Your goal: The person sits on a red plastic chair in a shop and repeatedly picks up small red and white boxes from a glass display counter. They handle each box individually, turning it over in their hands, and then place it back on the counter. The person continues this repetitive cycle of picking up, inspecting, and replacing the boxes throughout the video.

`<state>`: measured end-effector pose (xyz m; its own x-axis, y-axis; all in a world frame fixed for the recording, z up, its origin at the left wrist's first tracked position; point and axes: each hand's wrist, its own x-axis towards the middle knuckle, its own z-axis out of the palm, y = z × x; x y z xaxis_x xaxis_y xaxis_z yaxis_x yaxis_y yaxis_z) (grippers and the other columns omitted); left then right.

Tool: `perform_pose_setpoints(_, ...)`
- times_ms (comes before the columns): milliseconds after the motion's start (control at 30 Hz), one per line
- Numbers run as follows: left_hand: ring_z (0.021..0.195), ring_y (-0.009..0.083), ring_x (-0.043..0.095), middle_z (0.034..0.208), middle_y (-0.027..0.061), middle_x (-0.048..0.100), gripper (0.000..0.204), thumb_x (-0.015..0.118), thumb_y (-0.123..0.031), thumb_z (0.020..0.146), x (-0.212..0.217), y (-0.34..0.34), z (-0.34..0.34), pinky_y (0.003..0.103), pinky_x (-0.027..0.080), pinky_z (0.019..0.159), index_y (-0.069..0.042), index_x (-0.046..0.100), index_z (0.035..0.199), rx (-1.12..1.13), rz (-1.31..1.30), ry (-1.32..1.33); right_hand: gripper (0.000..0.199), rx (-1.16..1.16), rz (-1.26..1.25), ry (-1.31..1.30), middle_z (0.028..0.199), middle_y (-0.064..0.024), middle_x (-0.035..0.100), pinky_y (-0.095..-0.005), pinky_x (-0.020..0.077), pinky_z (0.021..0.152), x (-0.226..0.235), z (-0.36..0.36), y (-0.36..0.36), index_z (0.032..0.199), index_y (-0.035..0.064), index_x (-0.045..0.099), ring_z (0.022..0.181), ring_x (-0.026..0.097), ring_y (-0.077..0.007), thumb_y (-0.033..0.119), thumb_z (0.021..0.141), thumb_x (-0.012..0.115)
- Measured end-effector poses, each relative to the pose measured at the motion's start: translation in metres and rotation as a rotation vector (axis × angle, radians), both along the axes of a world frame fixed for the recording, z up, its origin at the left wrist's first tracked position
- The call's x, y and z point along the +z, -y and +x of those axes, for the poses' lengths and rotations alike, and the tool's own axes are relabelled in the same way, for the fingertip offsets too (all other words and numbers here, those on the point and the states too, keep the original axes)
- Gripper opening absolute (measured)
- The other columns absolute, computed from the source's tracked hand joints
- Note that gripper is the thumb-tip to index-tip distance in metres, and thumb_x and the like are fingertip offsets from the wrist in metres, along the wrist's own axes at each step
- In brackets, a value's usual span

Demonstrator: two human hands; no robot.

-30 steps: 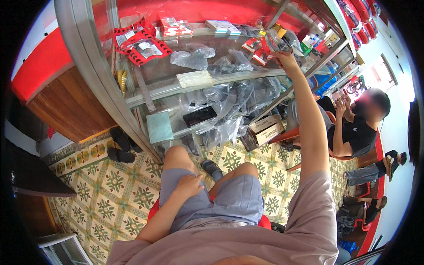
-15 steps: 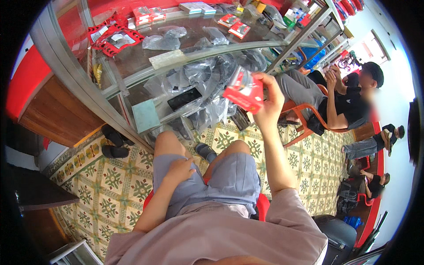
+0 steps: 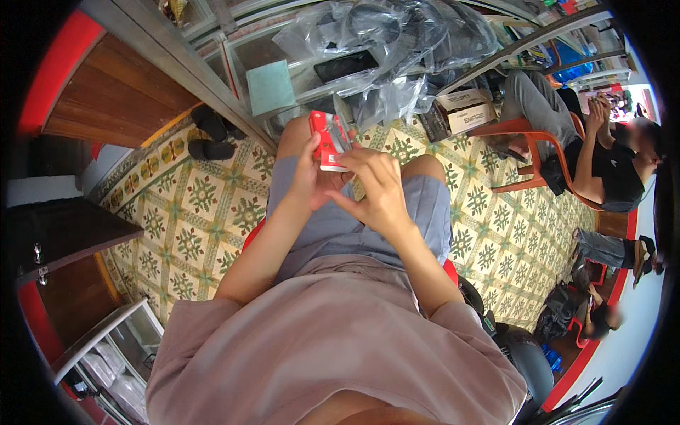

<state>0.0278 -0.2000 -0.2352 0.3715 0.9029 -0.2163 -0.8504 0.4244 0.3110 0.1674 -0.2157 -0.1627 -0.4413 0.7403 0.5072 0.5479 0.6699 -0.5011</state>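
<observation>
In front of my lap is a small red and white cardboard box (image 3: 324,150), tilted, with a greyish shiny strip along its right side. My left hand (image 3: 306,173) grips it from the left, the thumb lying along its edge. At the lower right of the box, my right hand (image 3: 379,185) has its fingers bent onto the edge and its thumb lower down, apart from the box. The right fingertips are partly hidden, so their exact hold on the box is unclear.
Ahead stands a glass display case with a dark phone (image 3: 346,66), a pale green square (image 3: 270,88) and clear plastic bags (image 3: 397,42). Cartons (image 3: 464,112) sit on the tiled floor. At right, a person sits in an orange chair (image 3: 528,131). Dark sandals (image 3: 210,142) lie left.
The red box has come from the raised right hand down to my lap. My left hand has left my thigh and taken hold of it. The view has tipped down.
</observation>
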Motion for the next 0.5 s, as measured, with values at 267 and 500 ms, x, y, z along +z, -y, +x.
perform_pose_setpoints(267, 0.109, 0.0214, 0.054, 0.125, 0.0073, 0.051, 0.065, 0.047, -0.056, 0.087, 0.000, 0.000, 0.004, 0.037, 0.047, 0.092, -0.009, 0.040, 0.131, 0.007, 0.020, 0.117, 0.052, -0.085, 0.020, -0.169, 0.102, -0.0112, 0.059, -0.0363, 0.0417, 0.079, -0.018, -0.003, -0.005, 0.108, 0.0044, 0.055, 0.094, 0.056, -0.0276, 0.008, 0.062, 0.078)
perform_pose_setpoints(500, 0.108, 0.0242, 0.054, 0.129, 0.0098, 0.049, 0.061, 0.046, -0.051, 0.089, 0.000, -0.001, -0.008, 0.038, 0.047, 0.092, -0.011, 0.037, 0.134, -0.042, 0.138, 0.257, 0.060, -0.102, 0.027, -0.233, 0.102, -0.0139, 0.059, -0.0376, 0.0427, 0.080, -0.029, -0.010, -0.006, 0.112, 0.0037, 0.052, 0.093, 0.056, -0.0298, 0.008, 0.060, 0.080)
